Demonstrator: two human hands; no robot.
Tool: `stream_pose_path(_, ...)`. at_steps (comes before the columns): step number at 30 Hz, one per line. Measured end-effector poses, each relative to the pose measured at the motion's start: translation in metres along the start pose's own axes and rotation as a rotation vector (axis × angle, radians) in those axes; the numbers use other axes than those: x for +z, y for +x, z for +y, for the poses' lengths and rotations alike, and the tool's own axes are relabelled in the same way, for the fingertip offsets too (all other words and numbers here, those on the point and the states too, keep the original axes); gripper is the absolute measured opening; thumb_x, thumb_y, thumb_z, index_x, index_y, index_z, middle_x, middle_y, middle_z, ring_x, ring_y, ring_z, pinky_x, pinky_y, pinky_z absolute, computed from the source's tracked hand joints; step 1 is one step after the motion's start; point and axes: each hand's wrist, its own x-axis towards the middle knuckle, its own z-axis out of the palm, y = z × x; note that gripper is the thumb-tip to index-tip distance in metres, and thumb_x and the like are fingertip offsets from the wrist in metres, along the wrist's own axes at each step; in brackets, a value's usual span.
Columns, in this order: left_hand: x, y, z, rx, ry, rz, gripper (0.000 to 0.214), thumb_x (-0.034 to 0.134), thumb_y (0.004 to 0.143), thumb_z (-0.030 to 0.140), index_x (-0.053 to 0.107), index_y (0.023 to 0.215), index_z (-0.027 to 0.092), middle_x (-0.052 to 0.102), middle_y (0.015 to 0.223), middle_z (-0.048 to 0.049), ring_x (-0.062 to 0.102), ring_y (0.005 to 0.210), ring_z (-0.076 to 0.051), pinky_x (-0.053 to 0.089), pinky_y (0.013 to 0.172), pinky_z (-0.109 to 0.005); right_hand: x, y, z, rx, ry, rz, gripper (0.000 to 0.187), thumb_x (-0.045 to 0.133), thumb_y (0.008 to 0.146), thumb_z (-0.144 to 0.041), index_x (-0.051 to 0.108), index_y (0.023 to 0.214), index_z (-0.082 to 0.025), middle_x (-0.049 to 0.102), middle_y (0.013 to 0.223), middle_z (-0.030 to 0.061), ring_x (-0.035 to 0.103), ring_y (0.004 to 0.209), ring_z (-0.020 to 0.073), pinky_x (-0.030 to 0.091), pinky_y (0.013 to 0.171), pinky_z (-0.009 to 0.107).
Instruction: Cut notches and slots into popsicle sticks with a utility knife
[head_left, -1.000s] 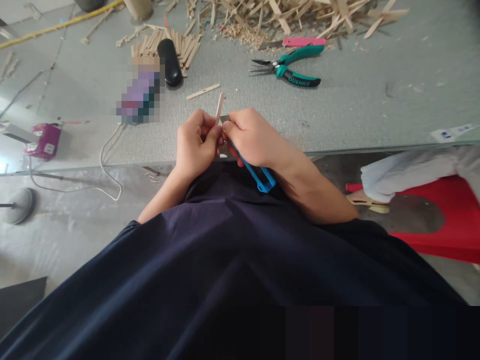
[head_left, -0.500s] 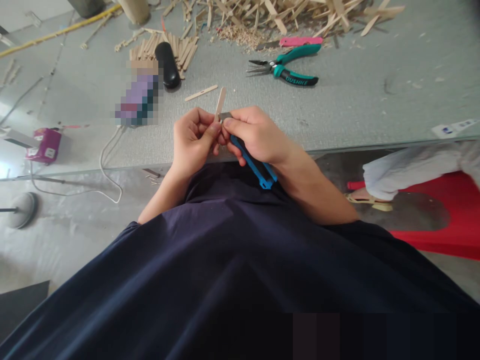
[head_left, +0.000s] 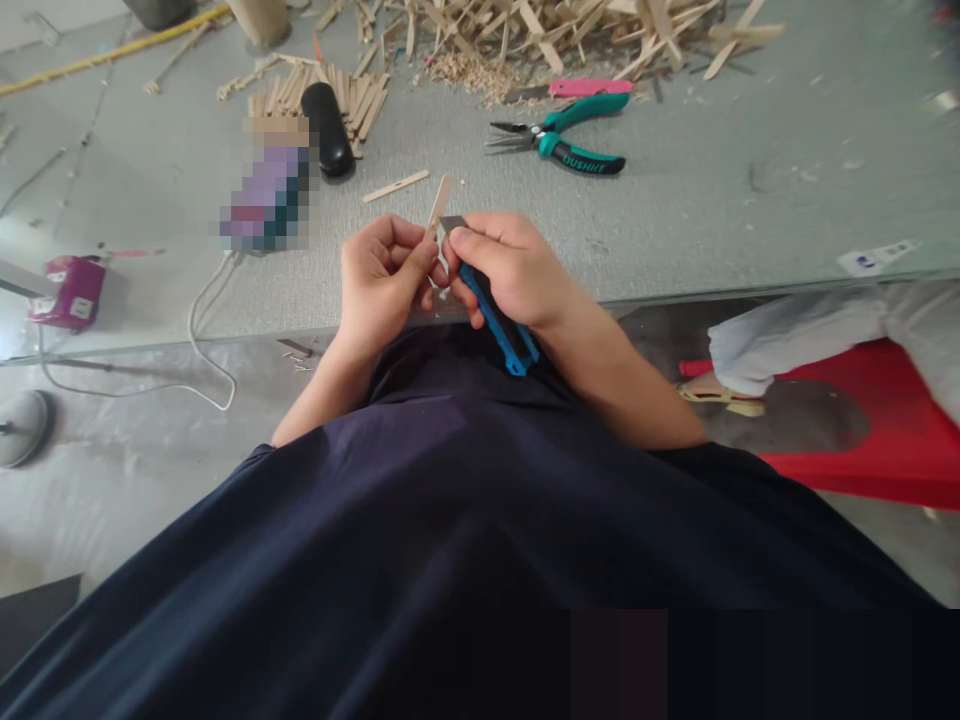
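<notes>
Between thumb and fingers, my left hand point(head_left: 386, 275) pinches a flat wooden craft stick point(head_left: 439, 200) that points up and away from me. My right hand point(head_left: 510, 265) is wrapped round a blue and black utility knife point(head_left: 499, 320). Its grey blade point(head_left: 452, 223) sticks out past my thumb, close beside the stick; whether it touches the wood I cannot tell. Both hands are near each other at the table's front edge. Just beyond them a second craft stick point(head_left: 396, 186) lies on the table, with a dark mark at its middle.
On the table point(head_left: 697, 200) lie green-handled pliers point(head_left: 559, 135), a pink-handled knife point(head_left: 589, 89), a heap of sticks point(head_left: 540, 30) with shavings, and a black case point(head_left: 327, 130). A white cable point(head_left: 196, 320) hangs at left. At right, a person's leg point(head_left: 795, 335) is beside a red stool point(head_left: 900, 420).
The knife blade has drawn back slightly from my left fingers and lies higher along the stick, with more of it showing. The whole view has shifted a little, moving the tabletop things left.
</notes>
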Motion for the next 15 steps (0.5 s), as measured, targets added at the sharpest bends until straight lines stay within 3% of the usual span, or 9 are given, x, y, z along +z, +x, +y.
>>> stream_pose_path(5, 0.0011, 0.0010, -0.0003, -0.002, -0.030, 0.016, 0.059, 0.095, 0.083, 0.074, 0.068, 0.085, 0.022, 0.071, 0.063, 0.0065, 0.052, 0.036, -0.005, 0.043, 0.035, -0.018, 0.0028, -0.0002, -0.0025, 0.040, -0.066, 0.007, 0.040, 0.058, 0.113, -0.045, 0.058, 0.079, -0.025, 0.059, 0.054, -0.0023, 0.050, 0.040, 0.0132, 0.040, 0.041, 0.027)
stream_pose_path(12, 0.0013, 0.0004, -0.0050, 0.034, 0.031, 0.030, 0.061, 0.090, 0.085, 0.079, 0.067, 0.086, 0.023, 0.069, 0.060, 0.0080, 0.044, 0.033, -0.002, 0.031, 0.032, -0.016, 0.0052, 0.0001, -0.0069, 0.089, -0.080, 0.018, 0.034, 0.047, 0.110, -0.027, 0.059, 0.079, -0.023, 0.058, 0.053, -0.0004, 0.049, 0.039, 0.0136, 0.035, 0.039, 0.026)
stream_pose_path(15, 0.0001, -0.0013, -0.0049, 0.032, 0.049, 0.022, 0.059, 0.091, 0.087, 0.077, 0.066, 0.085, 0.024, 0.068, 0.059, 0.0079, 0.043, 0.033, -0.003, 0.030, 0.033, -0.016, 0.0057, -0.0006, -0.0064, 0.107, -0.058, 0.097, 0.032, 0.047, 0.113, -0.029, 0.059, 0.083, -0.024, 0.059, 0.055, -0.0014, 0.050, 0.041, 0.0137, 0.038, 0.040, 0.026)
